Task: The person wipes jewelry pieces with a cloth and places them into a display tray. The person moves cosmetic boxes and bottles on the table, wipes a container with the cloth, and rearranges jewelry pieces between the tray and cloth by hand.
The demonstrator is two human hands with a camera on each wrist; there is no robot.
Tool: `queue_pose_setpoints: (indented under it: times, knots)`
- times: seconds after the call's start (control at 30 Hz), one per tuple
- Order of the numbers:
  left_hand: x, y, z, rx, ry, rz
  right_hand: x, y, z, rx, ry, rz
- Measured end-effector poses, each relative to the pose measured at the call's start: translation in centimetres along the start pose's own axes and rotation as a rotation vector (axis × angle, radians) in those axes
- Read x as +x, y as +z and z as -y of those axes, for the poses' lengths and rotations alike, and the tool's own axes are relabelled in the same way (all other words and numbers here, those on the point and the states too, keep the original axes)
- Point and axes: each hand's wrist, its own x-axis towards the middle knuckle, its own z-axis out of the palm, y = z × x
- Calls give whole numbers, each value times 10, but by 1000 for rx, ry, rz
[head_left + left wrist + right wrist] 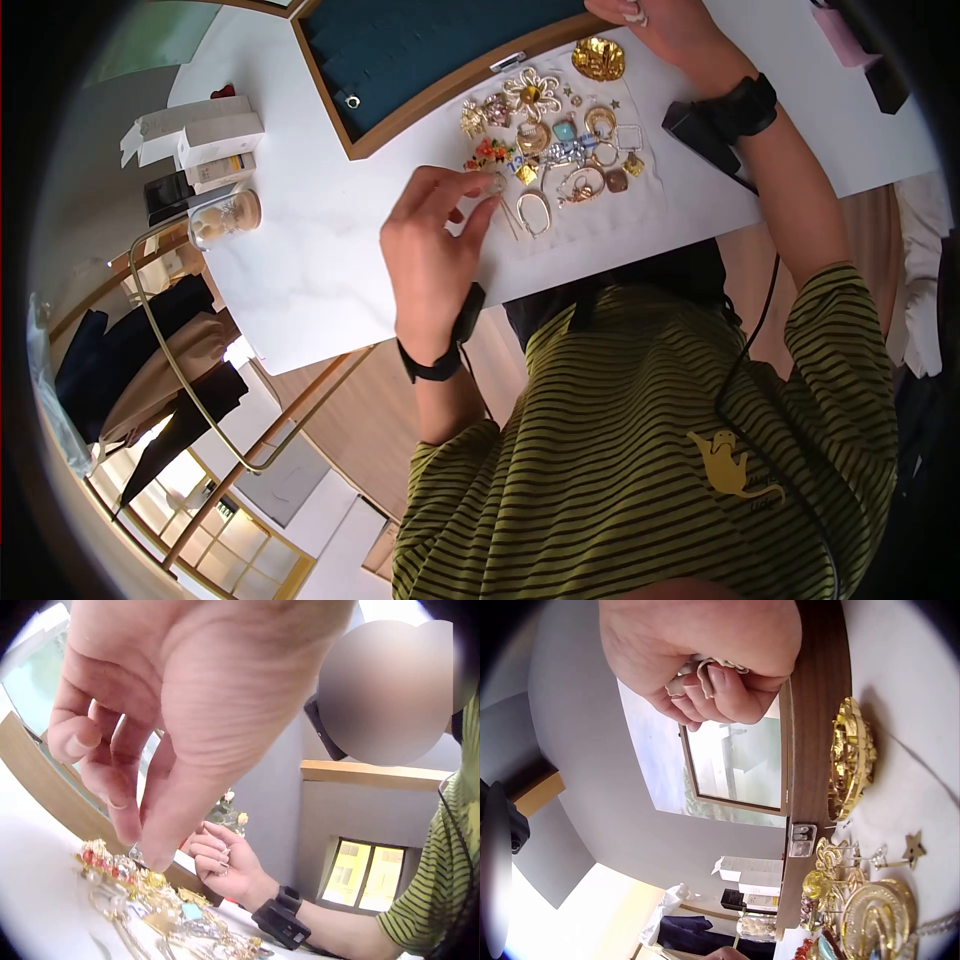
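Observation:
My left hand (pixel 430 245) pinches a small silvery piece of jewelry (pixel 136 852) between thumb and forefinger, at the left edge of the jewelry pile; the fingertips mostly hide it. Below them lies an oval hoop earring (pixel 534 213). My right hand (pixel 672 28) is raised by the near edge of the jewelry box (pixel 430 103), fingers curled round a pale folded strip (pixel 705 675), its kind unclear. The pile includes a flower brooch (pixel 532 93), a turquoise-stone piece (pixel 565 130), a brown square stone (pixel 617 181) and a crinkled gold ornament (pixel 598 60).
The wood-framed box has a dark teal lining with one ring (pixel 351 101) in its corner and a metal clasp (pixel 508 62). White cartons (pixel 220 135) and a clear jar (pixel 228 218) stand at the table's left. A black device (pixel 700 138) lies by the right forearm.

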Motion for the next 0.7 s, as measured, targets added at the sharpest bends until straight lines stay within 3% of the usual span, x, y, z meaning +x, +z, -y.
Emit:
queue_pose_setpoints:
  times: [0.23, 0.63, 0.7]
  knots:
    - [-26, 22, -17, 62, -68, -23, 0, 2, 1, -41, 4, -6]
    - [-16, 35, -15, 247, -39, -66, 1, -1, 0, -61, -56, 37]
    - [-16, 19, -25, 60, -96, -93, -2, 1, 1, -50, -24, 11]
